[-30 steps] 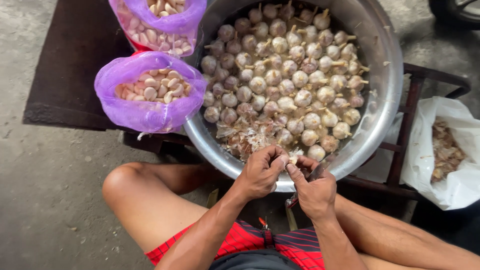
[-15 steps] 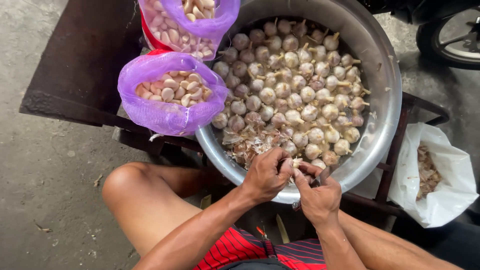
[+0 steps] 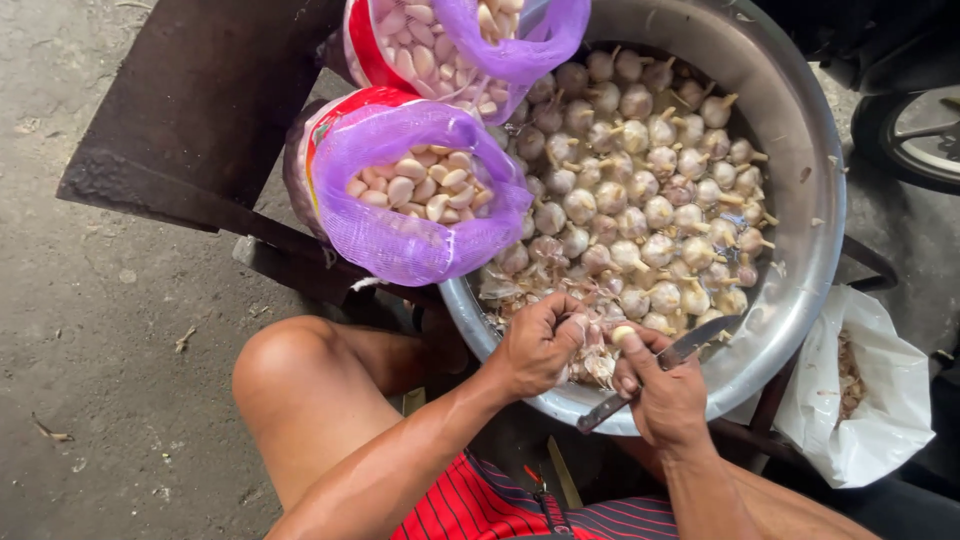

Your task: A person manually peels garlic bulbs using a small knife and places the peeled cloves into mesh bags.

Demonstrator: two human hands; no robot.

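Your left hand (image 3: 540,345) is curled shut around a papery, partly stripped garlic bulb (image 3: 598,362), fingers folded over it so that only loose skin shows beneath your palm. Your right hand (image 3: 665,395) is closed around a dark-handled knife with a dull grey blade (image 3: 660,365), the blade running up to the right across the basin's rim, and its thumb and forefinger pinch a small pale peeled garlic clove (image 3: 623,334) just beside the bulb. Both hands meet at the near edge of the wide, round, dented metal basin (image 3: 815,215), which is filled with whole unpeeled garlic bulbs with dry stalks (image 3: 640,190); loose skins lie among them near your hands. To the left of the basin, touching its rim, stands a purple mesh bag full of peeled cream-coloured cloves (image 3: 420,195), and a second purple mesh bag of peeled cloves (image 3: 470,40) sits above it, partly out of view. A white plastic bag holding brownish garlic peelings (image 3: 870,400) lies on the ground to the right of the basin. Your bare left knee (image 3: 290,365) rises below the nearer mesh bag.
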